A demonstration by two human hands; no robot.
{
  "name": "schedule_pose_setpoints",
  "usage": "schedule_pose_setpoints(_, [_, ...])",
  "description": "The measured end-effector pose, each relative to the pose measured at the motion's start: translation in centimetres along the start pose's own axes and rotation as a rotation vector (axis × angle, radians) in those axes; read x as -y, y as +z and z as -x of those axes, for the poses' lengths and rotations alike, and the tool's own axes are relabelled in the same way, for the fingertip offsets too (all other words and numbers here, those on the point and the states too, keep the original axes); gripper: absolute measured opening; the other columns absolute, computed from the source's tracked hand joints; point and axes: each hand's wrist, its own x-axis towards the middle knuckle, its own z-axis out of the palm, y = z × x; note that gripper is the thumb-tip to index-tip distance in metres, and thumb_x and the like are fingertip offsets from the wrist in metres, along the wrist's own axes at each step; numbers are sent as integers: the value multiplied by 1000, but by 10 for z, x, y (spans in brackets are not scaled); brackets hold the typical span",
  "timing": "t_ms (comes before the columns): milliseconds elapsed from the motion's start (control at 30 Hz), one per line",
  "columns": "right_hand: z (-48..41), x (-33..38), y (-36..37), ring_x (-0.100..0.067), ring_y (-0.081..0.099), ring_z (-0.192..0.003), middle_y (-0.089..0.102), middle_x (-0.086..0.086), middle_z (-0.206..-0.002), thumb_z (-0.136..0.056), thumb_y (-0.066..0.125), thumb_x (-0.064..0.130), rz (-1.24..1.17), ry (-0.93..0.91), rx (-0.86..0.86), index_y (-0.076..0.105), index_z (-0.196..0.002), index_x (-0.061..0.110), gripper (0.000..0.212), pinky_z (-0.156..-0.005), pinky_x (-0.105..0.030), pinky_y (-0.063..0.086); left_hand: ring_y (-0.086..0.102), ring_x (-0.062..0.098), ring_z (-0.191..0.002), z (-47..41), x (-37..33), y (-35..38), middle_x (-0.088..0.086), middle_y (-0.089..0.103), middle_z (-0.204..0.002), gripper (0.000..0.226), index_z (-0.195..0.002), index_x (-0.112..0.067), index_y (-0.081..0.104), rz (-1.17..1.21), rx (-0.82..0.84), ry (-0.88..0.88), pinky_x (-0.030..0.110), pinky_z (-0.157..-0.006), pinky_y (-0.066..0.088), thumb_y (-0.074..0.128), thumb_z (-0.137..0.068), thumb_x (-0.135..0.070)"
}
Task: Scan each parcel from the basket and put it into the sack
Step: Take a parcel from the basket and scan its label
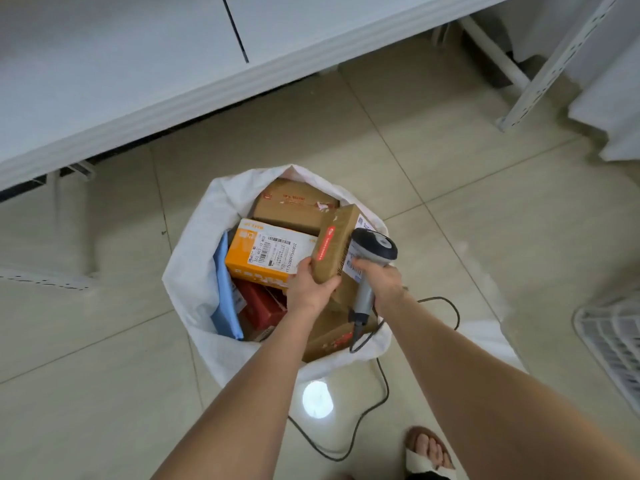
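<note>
A white woven sack [194, 271] stands open on the floor, filled with several parcels. Over its mouth my left hand [310, 287] grips a brown cardboard parcel [337, 244] with a red tape strip and a white label on its right face. My right hand [382, 284] holds a grey handheld scanner [374, 251] by its handle, its head close against the parcel's label. Inside the sack lie an orange and white box [266, 254], a brown box [294, 206] at the far side, a red box [259, 306] and a blue flat packet [225, 292].
The scanner's black cable [381, 386] loops over the tiled floor by the sack. A white basket [613, 344] shows at the right edge. A white table [138, 74] spans the far side, with a metal rack upright [554, 64] at the right. My sandalled foot [429, 452] is below.
</note>
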Motion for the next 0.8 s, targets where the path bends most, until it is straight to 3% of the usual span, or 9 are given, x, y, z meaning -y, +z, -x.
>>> schedule_pose_setpoints(67, [-21, -10, -1, -30, 55, -123, 53, -9, -139, -23, 76, 48, -3, -33, 0, 51, -134, 8, 120, -106, -47, 43, 52, 25, -119, -6, 8, 3, 5, 51, -133, 90, -144, -30, 33, -1, 5, 2, 43, -101, 45, 71, -66, -51])
schedule_pose_setpoints(167, [-23, -8, -5, -30, 62, -109, 55, -13, -134, -25, 79, 43, -33, -18, -10, 36, -142, 6, 130, -96, -48, 52, 56, 21, -110, -14, 13, 2, 0, 53, -127, 98, -141, -38, 33, -11, -4, 6, 43, -94, 50, 61, -51, -62])
schedule_pose_setpoints(233, [-33, -9, -7, -29, 66, -101, 58, -14, -129, -26, 80, 43, -69, -13, -10, 38, -141, 5, 128, -90, -48, 55, 55, 21, -107, -17, 13, 0, 0, 50, -124, 89, -142, -40, 31, -46, -12, 27, 43, -92, 51, 63, -61, -58])
schedule_pose_setpoints(333, [-29, -1, -8, -28, 69, -94, 68, -14, -110, -39, 83, 34, -123, 42, 55, 52, -128, 5, 99, -81, -44, 59, 52, 24, -110, -28, 12, 1, 1, 42, -121, 79, -145, -40, 26, -141, -25, 60, 39, -90, 48, 63, -76, -50])
schedule_pose_setpoints(433, [-20, 9, -10, -26, 68, -87, 70, -15, -105, -70, 78, 18, -119, 53, 85, 60, -116, 3, 52, -76, -39, 58, 50, 28, -116, -37, 10, 4, 6, 40, -129, 83, -148, -41, 16, -233, 12, 99, 42, -94, 46, 59, -78, -51])
schedule_pose_setpoints(567, [-26, 8, -17, -21, 63, -74, 65, -10, -86, -83, 67, 6, -159, 53, 115, 61, -93, 5, 11, -69, -35, 55, 50, 30, -118, -46, 11, 10, 9, 39, -134, 89, -150, -41, 5, -356, 47, 131, 46, -98, 45, 56, -79, -57])
schedule_pose_setpoints(700, [-32, 9, -18, -25, 63, -81, 63, -15, -93, -83, 66, 2, -209, 32, 87, 59, -110, -3, 28, -73, -39, 56, 50, 30, -119, -51, 11, 16, 8, 38, -136, 89, -151, -40, 2, -423, 39, 135, 47, -96, 46, 53, -80, -58])
schedule_pose_setpoints(800, [-25, 17, -22, -20, 57, -72, 57, -10, -84, -85, 65, 3, -212, 39, 39, 55, -114, -1, 31, -63, -34, 51, 48, 30, -121, -43, 12, 17, 9, 37, -139, 88, -151, -39, -1, -474, 19, 137, 42, -93, 47, 52, -83, -58])
